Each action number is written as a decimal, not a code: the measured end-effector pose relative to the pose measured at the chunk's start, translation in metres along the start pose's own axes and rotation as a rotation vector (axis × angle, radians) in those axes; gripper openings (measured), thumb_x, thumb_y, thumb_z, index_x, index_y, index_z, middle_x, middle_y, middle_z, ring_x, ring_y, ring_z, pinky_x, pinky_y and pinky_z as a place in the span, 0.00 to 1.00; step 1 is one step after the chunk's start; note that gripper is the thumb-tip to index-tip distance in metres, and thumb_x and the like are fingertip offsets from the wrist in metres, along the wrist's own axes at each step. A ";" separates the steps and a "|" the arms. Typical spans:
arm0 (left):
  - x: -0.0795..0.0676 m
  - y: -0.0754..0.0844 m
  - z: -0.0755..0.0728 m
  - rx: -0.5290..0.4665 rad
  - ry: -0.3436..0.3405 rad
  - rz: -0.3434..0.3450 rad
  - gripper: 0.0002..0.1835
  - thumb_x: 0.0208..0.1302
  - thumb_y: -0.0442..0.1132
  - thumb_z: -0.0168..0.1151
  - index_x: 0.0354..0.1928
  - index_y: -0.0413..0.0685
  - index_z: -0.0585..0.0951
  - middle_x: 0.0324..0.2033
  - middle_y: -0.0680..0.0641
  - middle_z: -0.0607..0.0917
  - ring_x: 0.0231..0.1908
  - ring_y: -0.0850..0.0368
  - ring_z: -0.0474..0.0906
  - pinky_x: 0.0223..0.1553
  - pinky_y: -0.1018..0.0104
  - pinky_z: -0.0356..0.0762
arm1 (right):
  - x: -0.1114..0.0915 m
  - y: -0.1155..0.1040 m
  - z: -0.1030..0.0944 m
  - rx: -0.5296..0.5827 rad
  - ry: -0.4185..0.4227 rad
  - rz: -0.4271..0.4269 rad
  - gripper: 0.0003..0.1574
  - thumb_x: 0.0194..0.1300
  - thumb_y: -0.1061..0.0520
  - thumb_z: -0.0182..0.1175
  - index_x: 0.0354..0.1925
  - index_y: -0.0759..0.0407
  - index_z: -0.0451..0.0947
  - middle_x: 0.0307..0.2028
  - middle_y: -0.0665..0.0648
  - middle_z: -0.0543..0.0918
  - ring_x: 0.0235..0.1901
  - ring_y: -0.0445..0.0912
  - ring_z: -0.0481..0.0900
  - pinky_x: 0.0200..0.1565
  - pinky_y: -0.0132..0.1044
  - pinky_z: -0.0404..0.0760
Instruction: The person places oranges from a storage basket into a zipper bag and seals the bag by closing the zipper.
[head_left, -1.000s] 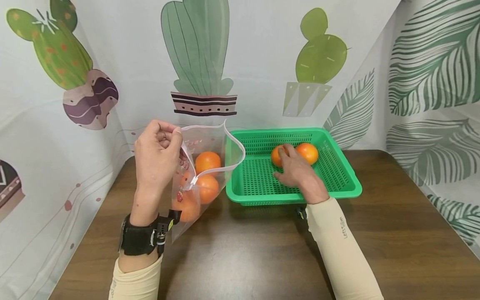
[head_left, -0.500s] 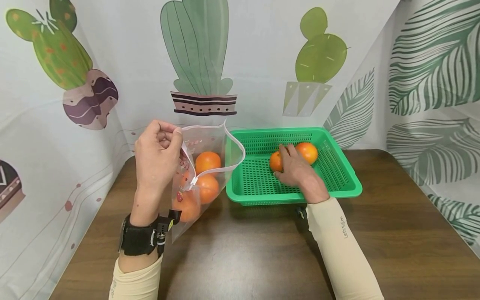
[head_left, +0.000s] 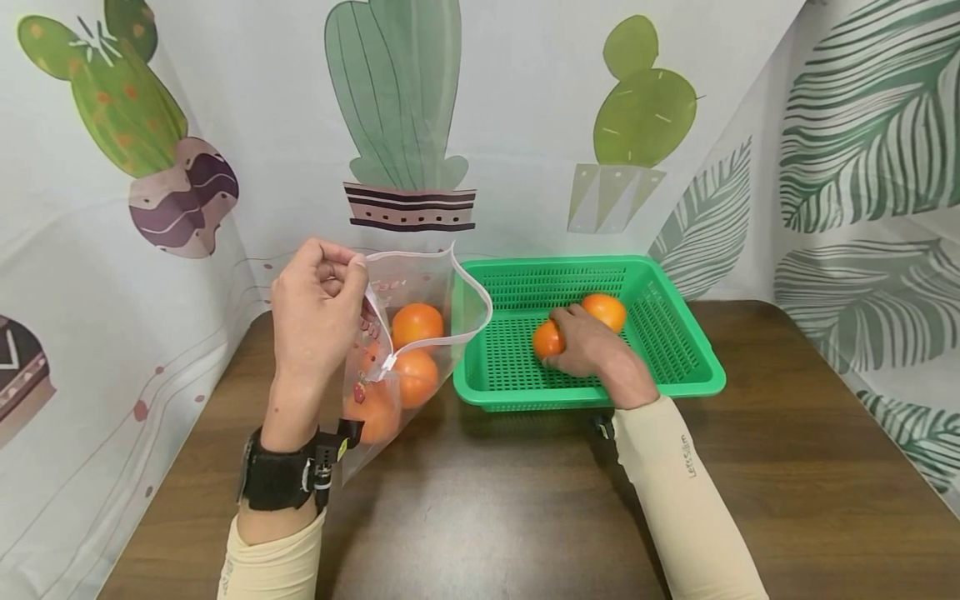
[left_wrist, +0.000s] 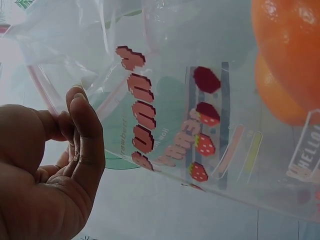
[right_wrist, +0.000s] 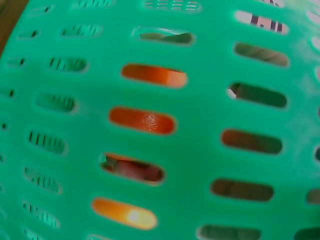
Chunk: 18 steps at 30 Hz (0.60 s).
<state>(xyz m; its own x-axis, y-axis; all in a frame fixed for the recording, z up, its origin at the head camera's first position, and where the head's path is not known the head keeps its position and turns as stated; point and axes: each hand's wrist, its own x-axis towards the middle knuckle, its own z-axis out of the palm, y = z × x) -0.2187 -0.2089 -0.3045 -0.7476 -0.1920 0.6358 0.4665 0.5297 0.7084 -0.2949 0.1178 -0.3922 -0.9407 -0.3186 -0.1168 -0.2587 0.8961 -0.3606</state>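
Left hand pinches a clear bag's rim — orange fruits inside. Right hand grips another fruit in a green basket.

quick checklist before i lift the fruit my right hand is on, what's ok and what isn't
1. Right hand on the fruit: ok, fingers curled over it.
2. Grip firmness: cannot tell; the green basket wall mostly blocks the right wrist view.
3. Fruit clear of the basket: not ok, it is inside, below the rim.
4. Left hand holding the zip bag: ok, pinching its top edge.
5. Bag mouth: ok, spread open beside the basket.
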 end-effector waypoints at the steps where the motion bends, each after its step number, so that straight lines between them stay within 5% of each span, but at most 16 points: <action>1: 0.000 0.000 0.000 -0.001 -0.002 -0.001 0.08 0.77 0.36 0.60 0.44 0.37 0.82 0.25 0.44 0.85 0.14 0.57 0.81 0.15 0.72 0.74 | 0.000 0.000 0.000 -0.001 0.003 0.001 0.45 0.65 0.51 0.73 0.74 0.61 0.67 0.70 0.68 0.69 0.59 0.64 0.78 0.59 0.64 0.80; 18: -0.001 0.001 0.003 0.021 -0.015 0.013 0.07 0.76 0.36 0.60 0.43 0.37 0.82 0.25 0.43 0.85 0.13 0.56 0.81 0.15 0.73 0.75 | -0.001 0.001 -0.001 0.014 0.037 -0.036 0.39 0.55 0.55 0.77 0.62 0.60 0.74 0.56 0.62 0.78 0.46 0.56 0.80 0.47 0.52 0.84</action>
<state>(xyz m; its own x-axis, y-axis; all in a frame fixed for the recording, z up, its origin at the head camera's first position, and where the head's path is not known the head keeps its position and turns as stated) -0.2191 -0.2061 -0.3053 -0.7487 -0.1725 0.6400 0.4660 0.5497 0.6933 -0.2943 0.1191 -0.3915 -0.9383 -0.3390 -0.0692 -0.2900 0.8796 -0.3770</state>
